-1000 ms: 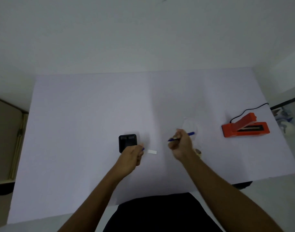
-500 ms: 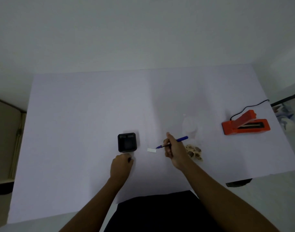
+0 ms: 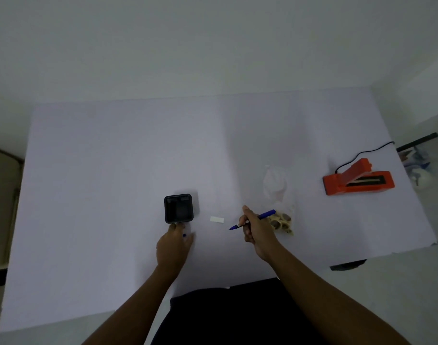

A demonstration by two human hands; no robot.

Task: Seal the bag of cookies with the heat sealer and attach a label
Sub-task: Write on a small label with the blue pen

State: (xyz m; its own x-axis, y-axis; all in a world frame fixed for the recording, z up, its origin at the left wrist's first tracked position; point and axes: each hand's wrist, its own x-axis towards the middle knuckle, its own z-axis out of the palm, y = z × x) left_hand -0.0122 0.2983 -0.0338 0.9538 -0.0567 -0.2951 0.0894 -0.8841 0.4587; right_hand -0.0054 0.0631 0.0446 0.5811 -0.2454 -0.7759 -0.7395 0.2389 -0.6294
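The pen cap has come off within the last second: the left hand (image 3: 174, 246), which was up beside the right hand a moment ago, now rests low on the desk (image 3: 108, 170) just in front of the black pen holder (image 3: 178, 208), fingers loosely curled with a small blue pen cap (image 3: 184, 235) showing among them. Whether it pinches the cap or only covers it cannot be told. The right hand (image 3: 254, 226) pinches the blue pen (image 3: 256, 218) in a writing grip, and its tip has swung down toward the white label (image 3: 217, 219), which lies flat and apart from the tip, between the holder and the hand. This reads as the start of writing on the label, so attaching it has probably not been done.

The bag of cookies (image 3: 278, 207) lies just behind and to the right of the right hand, the cookies bunched at its near end and the clear neck stretching away. Whether it is already sealed cannot be made out. The orange heat sealer (image 3: 358, 180) sits well apart on the far right, its arm raised, with its black cord (image 3: 362, 154) running off the desk's right edge.

There is wide bare surface ahead and to the left. The sealer stands near the right edge, so that side offers less room, and the near edge lies close under both forearms.
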